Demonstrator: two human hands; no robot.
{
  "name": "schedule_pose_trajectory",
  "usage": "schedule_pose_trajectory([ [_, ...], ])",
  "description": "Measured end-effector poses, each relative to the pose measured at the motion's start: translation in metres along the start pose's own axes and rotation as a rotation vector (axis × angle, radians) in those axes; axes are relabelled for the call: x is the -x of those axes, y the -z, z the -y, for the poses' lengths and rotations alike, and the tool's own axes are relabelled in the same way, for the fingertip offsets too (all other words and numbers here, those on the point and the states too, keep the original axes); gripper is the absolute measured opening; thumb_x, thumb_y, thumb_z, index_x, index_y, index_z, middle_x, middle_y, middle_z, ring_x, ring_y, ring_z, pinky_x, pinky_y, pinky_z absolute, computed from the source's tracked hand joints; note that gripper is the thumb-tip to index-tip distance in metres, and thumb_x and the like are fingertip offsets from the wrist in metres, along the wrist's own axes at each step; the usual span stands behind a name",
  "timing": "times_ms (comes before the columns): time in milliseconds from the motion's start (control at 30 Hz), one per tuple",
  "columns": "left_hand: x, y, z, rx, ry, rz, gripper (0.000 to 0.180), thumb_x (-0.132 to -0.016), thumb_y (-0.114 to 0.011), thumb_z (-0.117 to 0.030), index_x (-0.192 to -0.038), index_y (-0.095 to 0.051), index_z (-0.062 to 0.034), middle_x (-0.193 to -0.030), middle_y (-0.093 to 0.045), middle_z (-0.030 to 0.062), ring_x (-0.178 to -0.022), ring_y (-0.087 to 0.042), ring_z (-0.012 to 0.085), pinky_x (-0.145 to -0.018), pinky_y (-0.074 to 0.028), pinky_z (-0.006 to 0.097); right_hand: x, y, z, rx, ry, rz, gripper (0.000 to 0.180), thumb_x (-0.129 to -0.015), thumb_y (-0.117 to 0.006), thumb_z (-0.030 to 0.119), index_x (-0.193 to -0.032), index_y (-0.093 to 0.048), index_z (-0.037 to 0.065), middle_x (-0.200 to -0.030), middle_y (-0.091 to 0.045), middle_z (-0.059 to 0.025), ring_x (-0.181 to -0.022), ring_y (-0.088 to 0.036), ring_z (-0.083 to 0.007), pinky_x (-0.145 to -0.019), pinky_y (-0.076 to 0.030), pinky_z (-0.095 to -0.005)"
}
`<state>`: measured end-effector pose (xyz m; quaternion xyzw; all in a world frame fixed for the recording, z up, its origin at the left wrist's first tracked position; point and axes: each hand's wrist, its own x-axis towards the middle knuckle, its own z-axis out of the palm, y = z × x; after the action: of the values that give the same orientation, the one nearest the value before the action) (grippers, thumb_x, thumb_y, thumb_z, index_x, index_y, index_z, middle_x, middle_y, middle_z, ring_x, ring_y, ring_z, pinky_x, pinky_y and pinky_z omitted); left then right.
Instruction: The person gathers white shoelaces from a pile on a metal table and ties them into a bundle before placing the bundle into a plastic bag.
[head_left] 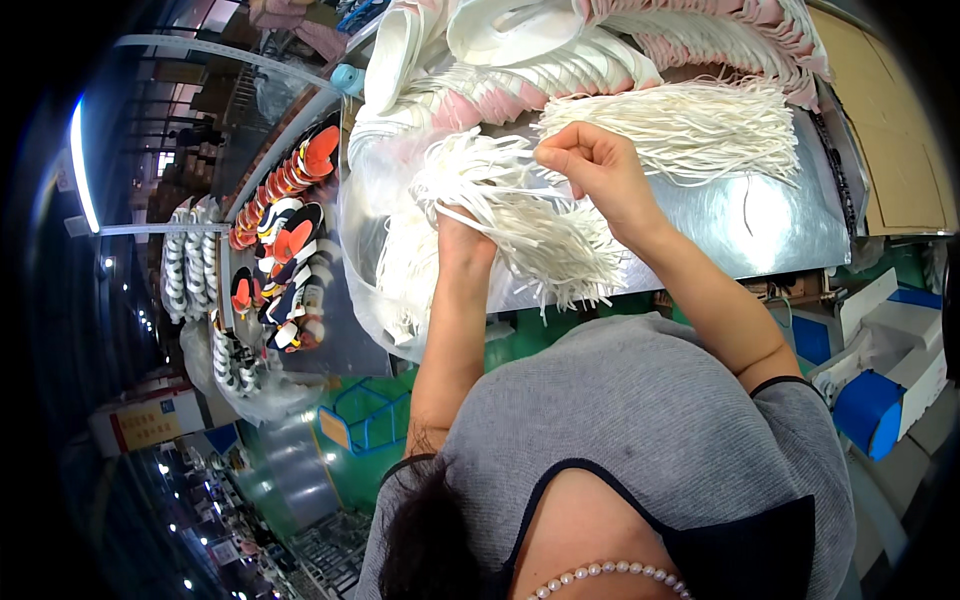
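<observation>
My left hand [466, 240] is wrapped round a thick bundle of white shoelaces [545, 232], holding it above the near edge of the metal table. The bundle's looped top rises over the hand, and loose ends hang down to the right. Most of my left fingers are hidden beneath the laces. My right hand [603, 178] is closed in a pinch at the bundle's upper right. Laces run close to its fingertips, but what lies between them is too small to make out. Behind the right hand, a large pile of white laces [690, 130] lies on the table.
Rows of nested white and pink shoe parts [500, 92] line the table's far side. A clear plastic bag [365, 270] with more laces sits left of my left hand. Colourful shoe parts [290, 240] stand on a side bench. Cardboard [905, 130] and a blue roll [868, 415] are at right.
</observation>
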<state>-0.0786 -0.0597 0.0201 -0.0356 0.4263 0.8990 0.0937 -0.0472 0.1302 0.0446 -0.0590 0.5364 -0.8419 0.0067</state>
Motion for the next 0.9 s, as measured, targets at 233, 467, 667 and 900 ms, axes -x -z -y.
schedule_pose_trajectory([
  [233,-0.012,0.013,-0.015,0.089,0.021,-0.069,0.038,-0.092,-0.046,-0.032,-0.112,-0.056,-0.0015,-0.11,-0.061,0.0154,-0.098,-0.06,0.0291,-0.083,-0.052,0.043,0.008,0.014,-0.005,0.184,-0.185,0.166,0.012,-0.087,-0.06,0.014,-0.088,-0.061,0.002,-0.066,-0.057,0.0018,-0.055,-0.049,-0.0024,-0.05,-0.039,-0.0173],
  [467,-0.009,0.004,-0.022,0.16,0.065,-0.029,0.038,-0.092,-0.044,-0.029,-0.111,-0.056,0.0006,-0.109,-0.06,0.0193,-0.095,-0.061,0.0334,-0.081,-0.053,0.046,0.02,0.011,-0.02,0.479,0.104,0.139,0.031,-0.083,-0.064,0.013,-0.112,-0.055,0.006,-0.089,-0.057,-0.0044,-0.076,-0.054,-0.0065,-0.062,-0.045,-0.0217],
  [667,0.007,-0.02,-0.019,0.17,0.041,-0.042,0.036,-0.092,-0.045,-0.029,-0.111,-0.055,-0.0001,-0.106,-0.061,0.0173,-0.092,-0.062,0.0302,-0.078,-0.054,0.044,0.003,0.001,-0.023,0.37,0.068,0.118,0.026,-0.082,-0.063,0.01,-0.105,-0.056,0.001,-0.091,-0.058,-0.0064,-0.074,-0.055,-0.011,-0.067,-0.045,-0.0254],
  [900,0.012,-0.006,-0.015,0.13,0.041,0.025,0.037,-0.093,-0.045,-0.031,-0.114,-0.055,-0.0017,-0.111,-0.061,0.0149,-0.097,-0.06,0.0275,-0.083,-0.052,0.04,0.015,-0.001,-0.009,-0.46,-0.128,0.114,0.014,-0.089,-0.058,0.011,-0.099,-0.057,0.001,-0.083,-0.061,-0.0039,-0.067,-0.051,-0.0064,-0.061,-0.041,-0.0193],
])
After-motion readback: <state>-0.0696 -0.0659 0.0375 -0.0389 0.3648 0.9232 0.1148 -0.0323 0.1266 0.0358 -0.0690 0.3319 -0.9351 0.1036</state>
